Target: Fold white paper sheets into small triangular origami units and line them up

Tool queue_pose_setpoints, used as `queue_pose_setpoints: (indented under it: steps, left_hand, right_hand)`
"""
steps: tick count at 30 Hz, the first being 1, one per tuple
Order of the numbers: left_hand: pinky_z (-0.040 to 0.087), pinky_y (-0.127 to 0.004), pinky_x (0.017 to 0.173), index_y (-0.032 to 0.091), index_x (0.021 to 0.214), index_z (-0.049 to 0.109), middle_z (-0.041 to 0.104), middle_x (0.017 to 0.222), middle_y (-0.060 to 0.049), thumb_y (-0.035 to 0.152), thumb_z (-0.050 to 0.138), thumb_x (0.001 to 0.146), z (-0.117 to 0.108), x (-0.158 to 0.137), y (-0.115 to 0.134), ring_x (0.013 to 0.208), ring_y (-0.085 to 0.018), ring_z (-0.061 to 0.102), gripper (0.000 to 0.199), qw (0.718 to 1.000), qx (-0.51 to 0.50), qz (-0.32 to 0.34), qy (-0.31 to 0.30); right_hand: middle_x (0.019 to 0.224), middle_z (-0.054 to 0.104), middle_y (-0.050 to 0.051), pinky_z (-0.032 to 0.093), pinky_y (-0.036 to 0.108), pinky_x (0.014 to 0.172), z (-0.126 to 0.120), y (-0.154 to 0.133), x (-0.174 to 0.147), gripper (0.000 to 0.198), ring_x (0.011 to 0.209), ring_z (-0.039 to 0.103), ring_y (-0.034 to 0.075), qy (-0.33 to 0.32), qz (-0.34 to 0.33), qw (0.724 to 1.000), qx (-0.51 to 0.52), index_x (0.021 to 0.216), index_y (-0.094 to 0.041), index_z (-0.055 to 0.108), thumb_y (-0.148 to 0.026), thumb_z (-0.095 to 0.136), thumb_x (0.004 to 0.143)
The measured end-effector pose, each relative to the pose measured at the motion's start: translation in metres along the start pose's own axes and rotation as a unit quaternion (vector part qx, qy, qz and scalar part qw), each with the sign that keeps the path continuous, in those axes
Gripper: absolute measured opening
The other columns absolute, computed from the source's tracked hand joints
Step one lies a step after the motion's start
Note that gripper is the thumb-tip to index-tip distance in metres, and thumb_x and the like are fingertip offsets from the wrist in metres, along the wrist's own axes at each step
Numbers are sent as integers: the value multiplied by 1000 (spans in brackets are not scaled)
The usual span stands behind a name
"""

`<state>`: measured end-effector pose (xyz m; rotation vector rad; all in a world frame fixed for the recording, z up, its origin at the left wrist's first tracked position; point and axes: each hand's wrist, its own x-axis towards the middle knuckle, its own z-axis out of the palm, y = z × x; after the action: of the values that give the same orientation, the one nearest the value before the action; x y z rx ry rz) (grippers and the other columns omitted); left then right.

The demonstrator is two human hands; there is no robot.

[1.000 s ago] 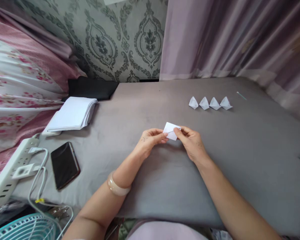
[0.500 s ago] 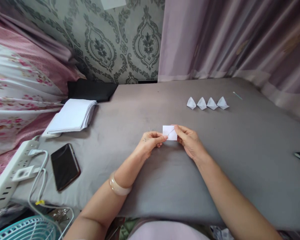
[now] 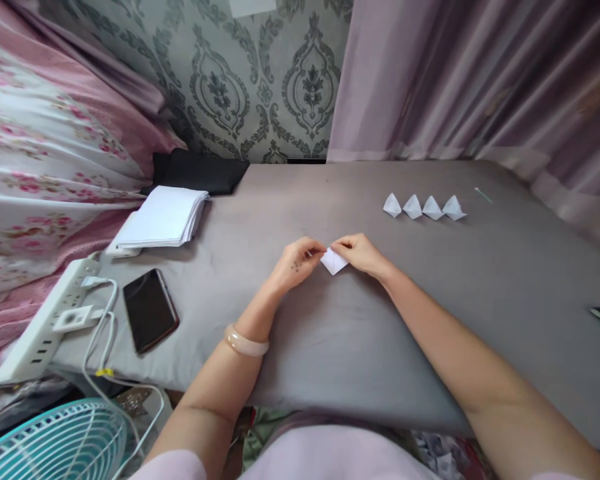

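Observation:
A small folded piece of white paper (image 3: 335,263) is held between my two hands over the middle of the grey table, one corner pointing toward me. My left hand (image 3: 300,261) pinches its upper left edge between thumb and fingers. On the upper right side, my right hand (image 3: 359,252) grips it the same way, fingers covering part of the paper. Farther back to the right, several folded white paper shapes (image 3: 413,207) with pointed tops stand in a row.
At the left lie a stack of white paper (image 3: 163,217), a black phone (image 3: 151,311) and a white power strip (image 3: 47,320) with cables. A black folded item (image 3: 200,171) rests behind the stack. Below the table's front left edge is a turquoise fan (image 3: 60,440). A thin stick (image 3: 483,195) lies far right.
The paper has gone from a square held upright to a corner-down position. Both hands have shifted to its upper edges, fingers now over the top. The camera view has shifted slightly.

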<state>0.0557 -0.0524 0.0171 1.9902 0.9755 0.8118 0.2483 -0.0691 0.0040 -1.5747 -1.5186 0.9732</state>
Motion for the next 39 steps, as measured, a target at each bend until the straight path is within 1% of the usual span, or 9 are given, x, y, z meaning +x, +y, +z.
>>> queue_pose_setpoints:
  steps: [3,5,8,12,17,22,27,34,39]
  left_hand:
    - [46,-28,82,16,95,69,67,100,-8,5,48,76,4,-1,-7,88,-17,60,30,992,73,80,-62]
    - [47,-31,88,15,98,69,67,105,-10,4,48,75,6,0,-11,96,-20,60,32,984,108,109,-89]
    - [46,-33,92,14,99,69,66,107,-12,8,51,79,7,0,-14,100,-22,61,27,976,130,130,-114]
    - [46,-33,93,15,101,69,65,111,-12,16,56,84,3,0,-14,102,-22,61,22,975,131,127,-128]
    - [46,-32,92,17,94,70,65,107,-11,20,58,86,4,0,-13,99,-21,61,15,974,135,127,-127]
    - [44,-34,92,17,92,72,64,101,-11,25,54,90,2,-1,-15,98,-22,58,19,969,148,142,-135]
    - [44,-33,90,18,95,71,65,101,-11,33,48,95,0,-4,-14,98,-22,58,28,968,157,136,-142]
    - [46,-33,88,18,90,71,64,99,-10,34,53,93,10,-9,-18,95,-21,59,25,982,160,80,-55]
    - [46,-32,86,17,86,71,64,95,-9,33,56,91,12,-7,-18,90,-20,59,22,992,120,36,-28]
  right_hand:
    - [74,65,2,44,30,72,7,3,3,18,76,59,17,22,-31,998,-54,73,-20,75,-33,62,75]
    - [85,64,4,45,32,78,11,6,1,15,83,59,18,74,-56,990,-104,81,-20,74,-30,65,74]
    - [91,62,6,47,33,77,14,9,-5,22,78,59,17,138,-96,974,-154,96,-19,70,-27,66,76]
    - [90,65,6,47,32,81,8,10,-24,20,83,61,18,89,-165,967,-170,95,-19,69,-20,51,86]
    - [106,65,11,47,37,92,1,9,-49,36,101,59,22,15,-211,946,-246,99,-19,71,-7,42,82]
    - [109,62,11,47,39,93,6,7,-58,36,105,56,25,14,-215,932,-290,103,-19,70,-9,42,83]
    - [109,62,12,47,40,92,7,2,-62,29,104,56,26,39,-191,939,-284,105,-18,68,-15,45,87]
    - [105,63,12,48,41,90,4,9,-56,23,100,58,25,47,-177,953,-243,98,-19,69,-27,48,92]
    - [101,64,12,48,40,90,2,11,-52,25,97,60,24,70,-153,958,-230,91,-18,71,-26,47,93]
